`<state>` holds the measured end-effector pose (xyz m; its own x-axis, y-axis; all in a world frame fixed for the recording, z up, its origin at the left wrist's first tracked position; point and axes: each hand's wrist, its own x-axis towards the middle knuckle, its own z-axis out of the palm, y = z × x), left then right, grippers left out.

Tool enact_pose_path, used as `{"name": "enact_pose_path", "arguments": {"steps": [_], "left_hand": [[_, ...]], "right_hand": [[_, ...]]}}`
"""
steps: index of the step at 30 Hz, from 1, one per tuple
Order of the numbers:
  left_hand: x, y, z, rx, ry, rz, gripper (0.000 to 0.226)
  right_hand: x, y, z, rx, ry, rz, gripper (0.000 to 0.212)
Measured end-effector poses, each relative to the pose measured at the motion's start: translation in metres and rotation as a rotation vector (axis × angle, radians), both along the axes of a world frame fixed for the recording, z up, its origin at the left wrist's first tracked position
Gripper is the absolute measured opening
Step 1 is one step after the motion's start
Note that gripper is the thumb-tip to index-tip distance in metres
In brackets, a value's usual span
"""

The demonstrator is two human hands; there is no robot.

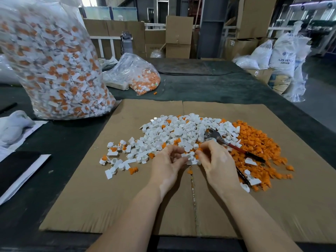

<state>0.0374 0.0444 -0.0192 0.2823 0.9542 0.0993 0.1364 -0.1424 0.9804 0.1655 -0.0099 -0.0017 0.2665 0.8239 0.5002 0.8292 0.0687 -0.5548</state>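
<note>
One white part [189,157], pinched by left hand [168,163] and right hand [217,161] beside the white pile [181,131], should be held square for fitting.

Big clear bag [54,70] of white/orange parts stands rear-left on tabletop [218,88]; smaller bag [138,73] just beside it. Cardboard boxes [179,37], white sacks [283,55] in bkgd.

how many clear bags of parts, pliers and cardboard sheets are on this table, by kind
clear bags of parts: 2
pliers: 1
cardboard sheet: 1
total: 4
The loose white and orange pieces heaped on the cardboard are too many to count.
</note>
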Motion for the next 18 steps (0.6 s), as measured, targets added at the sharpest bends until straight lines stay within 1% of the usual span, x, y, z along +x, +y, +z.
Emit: {"name": "enact_pose_path", "arguments": {"steps": [4, 9, 14, 15, 18], "left_hand": [[0.0008, 0.0006, 0.0001, -0.014, -0.008, -0.011, 0.019], [0.0015, 0.0020, -0.0005, -0.007, -0.013, -0.021, 0.018], [-0.0001, 0.0030, -0.0026, 0.008, 0.004, -0.007, 0.020], [-0.0005, 0.0030, -0.0029, 0.003, -0.003, -0.008, 0.021], [-0.0013, 0.0030, -0.0027, -0.030, -0.041, -0.008, 0.023]], "right_hand": [[-0.0057, -0.0006, -0.0057, 0.027, 0.032, -0.003, 0.009], [-0.0076, -0.0006, -0.0096, 0.065, 0.018, -0.001, 0.008], [-0.0092, 0.0008, -0.0115, 0.029, -0.039, 0.048, 0.024], [-0.0095, 0.0008, -0.0115, 0.023, -0.031, 0.048, 0.023], [-0.0100, 0.0008, -0.0106, 0.013, 0.006, 0.013, 0.008]]}}
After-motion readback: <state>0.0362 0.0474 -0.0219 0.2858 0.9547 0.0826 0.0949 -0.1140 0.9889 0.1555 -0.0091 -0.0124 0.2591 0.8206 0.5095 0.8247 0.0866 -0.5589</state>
